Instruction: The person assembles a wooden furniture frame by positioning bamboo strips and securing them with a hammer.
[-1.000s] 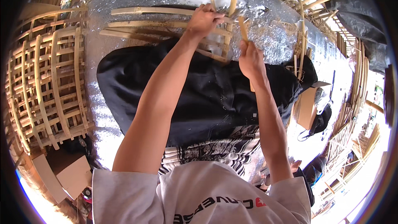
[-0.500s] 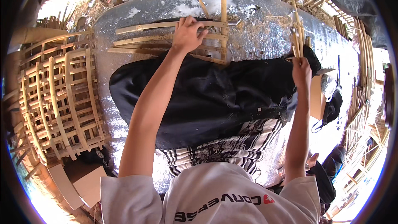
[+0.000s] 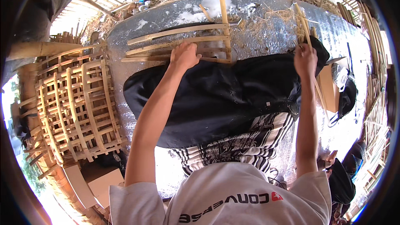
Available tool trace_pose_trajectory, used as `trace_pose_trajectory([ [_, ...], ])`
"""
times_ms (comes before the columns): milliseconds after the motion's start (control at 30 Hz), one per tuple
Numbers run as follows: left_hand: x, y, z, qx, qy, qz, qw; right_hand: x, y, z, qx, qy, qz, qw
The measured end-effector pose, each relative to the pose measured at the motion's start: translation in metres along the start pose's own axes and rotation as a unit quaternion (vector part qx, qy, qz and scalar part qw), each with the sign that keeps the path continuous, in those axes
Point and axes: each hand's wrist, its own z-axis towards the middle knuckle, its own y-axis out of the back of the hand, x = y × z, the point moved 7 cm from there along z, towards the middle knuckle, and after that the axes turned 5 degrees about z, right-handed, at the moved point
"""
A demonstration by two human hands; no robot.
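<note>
Pale bamboo slats [image 3: 146, 38] lie side by side in front of me, crossing an upright bamboo strip [image 3: 223, 8] at their right ends. My left hand [image 3: 184, 57] is closed on one of the nearer slats, fingers curled over it; the fingertips are hidden. On the right, my right hand [image 3: 306, 60] grips a thin bamboo strip [image 3: 304, 18] that sticks out above and below the fist. Black cloth [image 3: 208, 100] is spread across my lap, under both forearms, with a black-and-white patterned cloth [image 3: 233, 141] below it.
A woven bamboo lattice [image 3: 77, 112] stands at the left above cardboard pieces [image 3: 98, 185]. Silvery sheeting [image 3: 262, 29] covers the surface around me, with loose fibres on it. A cardboard box [image 3: 328, 89] lies right of my right hand. Another person's hand [image 3: 330, 158] shows at lower right.
My left hand has come nearer, from the farthest slat to a nearer one. A strip end now shows below my right fist. The view has shifted slightly.
</note>
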Motion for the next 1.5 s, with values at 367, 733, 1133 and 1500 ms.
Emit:
trace_pose_trajectory([
  [367, -0.004, -0.014, -0.022, 0.003, 0.021, 0.005, 1.0, 0.153, -0.185, -0.072, 0.271, -0.031, 0.244, 0.931],
  [733, 0.001, -0.018, -0.033, -0.027, 0.001, -0.012, 1.0, 0.155, -0.187, -0.076, 0.256, -0.06, 0.285, 0.922],
  [1133, -0.009, -0.007, -0.064, -0.1, 0.023, -0.01, 0.995, 0.161, -0.15, -0.108, 0.324, -0.018, 0.198, 0.925],
  [1500, -0.013, -0.031, -0.065, 0.126, 0.022, 0.034, 0.991, 0.155, -0.162, -0.128, 0.374, 0.076, 0.172, 0.908],
])
